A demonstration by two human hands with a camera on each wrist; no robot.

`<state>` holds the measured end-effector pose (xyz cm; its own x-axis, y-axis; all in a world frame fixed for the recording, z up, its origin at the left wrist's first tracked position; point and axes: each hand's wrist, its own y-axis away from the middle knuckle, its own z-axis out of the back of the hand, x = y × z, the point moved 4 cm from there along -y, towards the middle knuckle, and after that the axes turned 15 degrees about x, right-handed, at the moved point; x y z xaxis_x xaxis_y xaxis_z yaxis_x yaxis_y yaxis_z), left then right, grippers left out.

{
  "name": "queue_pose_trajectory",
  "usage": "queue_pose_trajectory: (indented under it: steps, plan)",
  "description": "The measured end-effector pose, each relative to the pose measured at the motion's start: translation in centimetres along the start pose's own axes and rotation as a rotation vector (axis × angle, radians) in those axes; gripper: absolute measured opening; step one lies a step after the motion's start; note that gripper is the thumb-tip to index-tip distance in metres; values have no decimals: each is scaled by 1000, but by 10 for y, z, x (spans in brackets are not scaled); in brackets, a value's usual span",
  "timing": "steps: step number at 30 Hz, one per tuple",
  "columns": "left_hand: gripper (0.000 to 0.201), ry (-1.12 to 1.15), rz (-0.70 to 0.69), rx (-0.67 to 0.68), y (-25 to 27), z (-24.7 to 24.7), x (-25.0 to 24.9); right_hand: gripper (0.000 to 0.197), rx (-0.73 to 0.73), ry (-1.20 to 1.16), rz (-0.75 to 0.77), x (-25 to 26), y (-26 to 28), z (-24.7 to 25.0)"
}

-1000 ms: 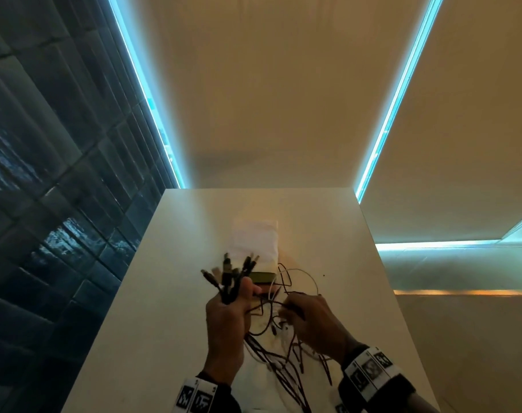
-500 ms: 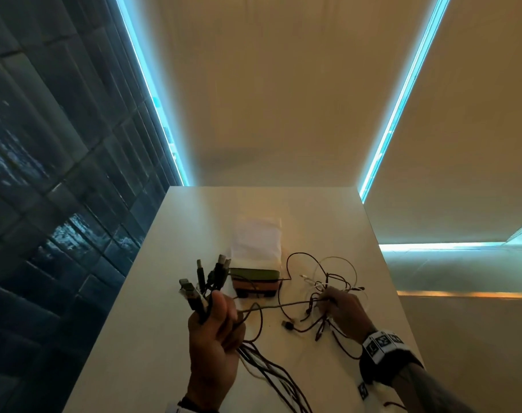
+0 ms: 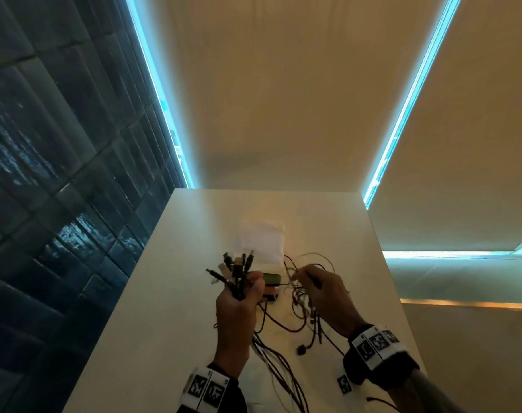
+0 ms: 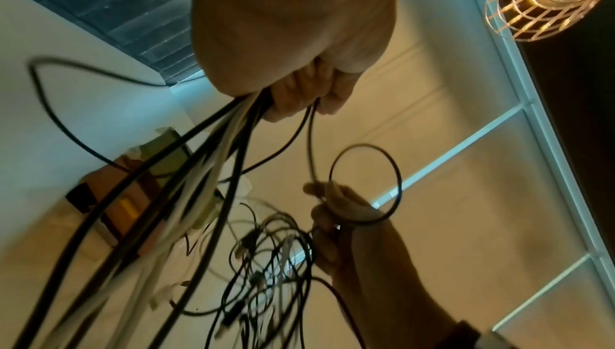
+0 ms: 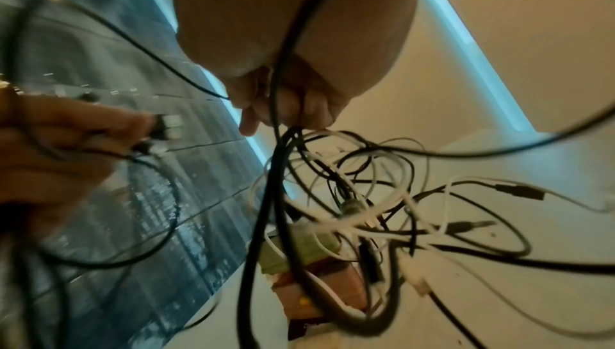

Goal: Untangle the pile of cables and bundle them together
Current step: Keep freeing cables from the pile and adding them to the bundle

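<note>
My left hand is raised above the white table and grips a bunch of black and white cables, their plug ends fanned out above the fist. The same bunch trails down from my left hand in the left wrist view. My right hand pinches strands of the loose cable tangle lifted off the table. In the right wrist view my right hand holds black and white loops of the tangle.
A small stack of flat packets, green on top, lies on the table under the cables, with a white paper behind it. A dark tiled wall runs along the left. The table's right edge is near my right hand.
My left hand rose and moved right with the plug bunch. My right hand moved left and lifted the tangle, coming closer to the left hand.
</note>
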<state>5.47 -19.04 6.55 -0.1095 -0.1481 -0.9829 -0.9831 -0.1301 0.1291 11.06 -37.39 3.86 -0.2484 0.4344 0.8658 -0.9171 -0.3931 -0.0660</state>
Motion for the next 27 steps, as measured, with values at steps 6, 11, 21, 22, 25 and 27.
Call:
queue_pose_trajectory:
  steps: [6,11,21,22,25,27]
  plan:
    - [28,-120,-59,241,-5,-21,3,24,174,112,157,23,6,-18]
    - [11,-187,-40,285,-6,-20,9,17,123,81,137,15,6,-16]
    - [23,23,7,224,1,-7,-3,11,263,301,83,-45,10,-21]
    - [23,46,10,236,2,-5,-4,15,265,321,73,-54,9,-22]
    - [23,177,21,299,8,-2,-5,20,273,344,32,-74,7,-27]
    - [24,265,8,338,12,2,-9,15,260,358,17,-84,4,-29]
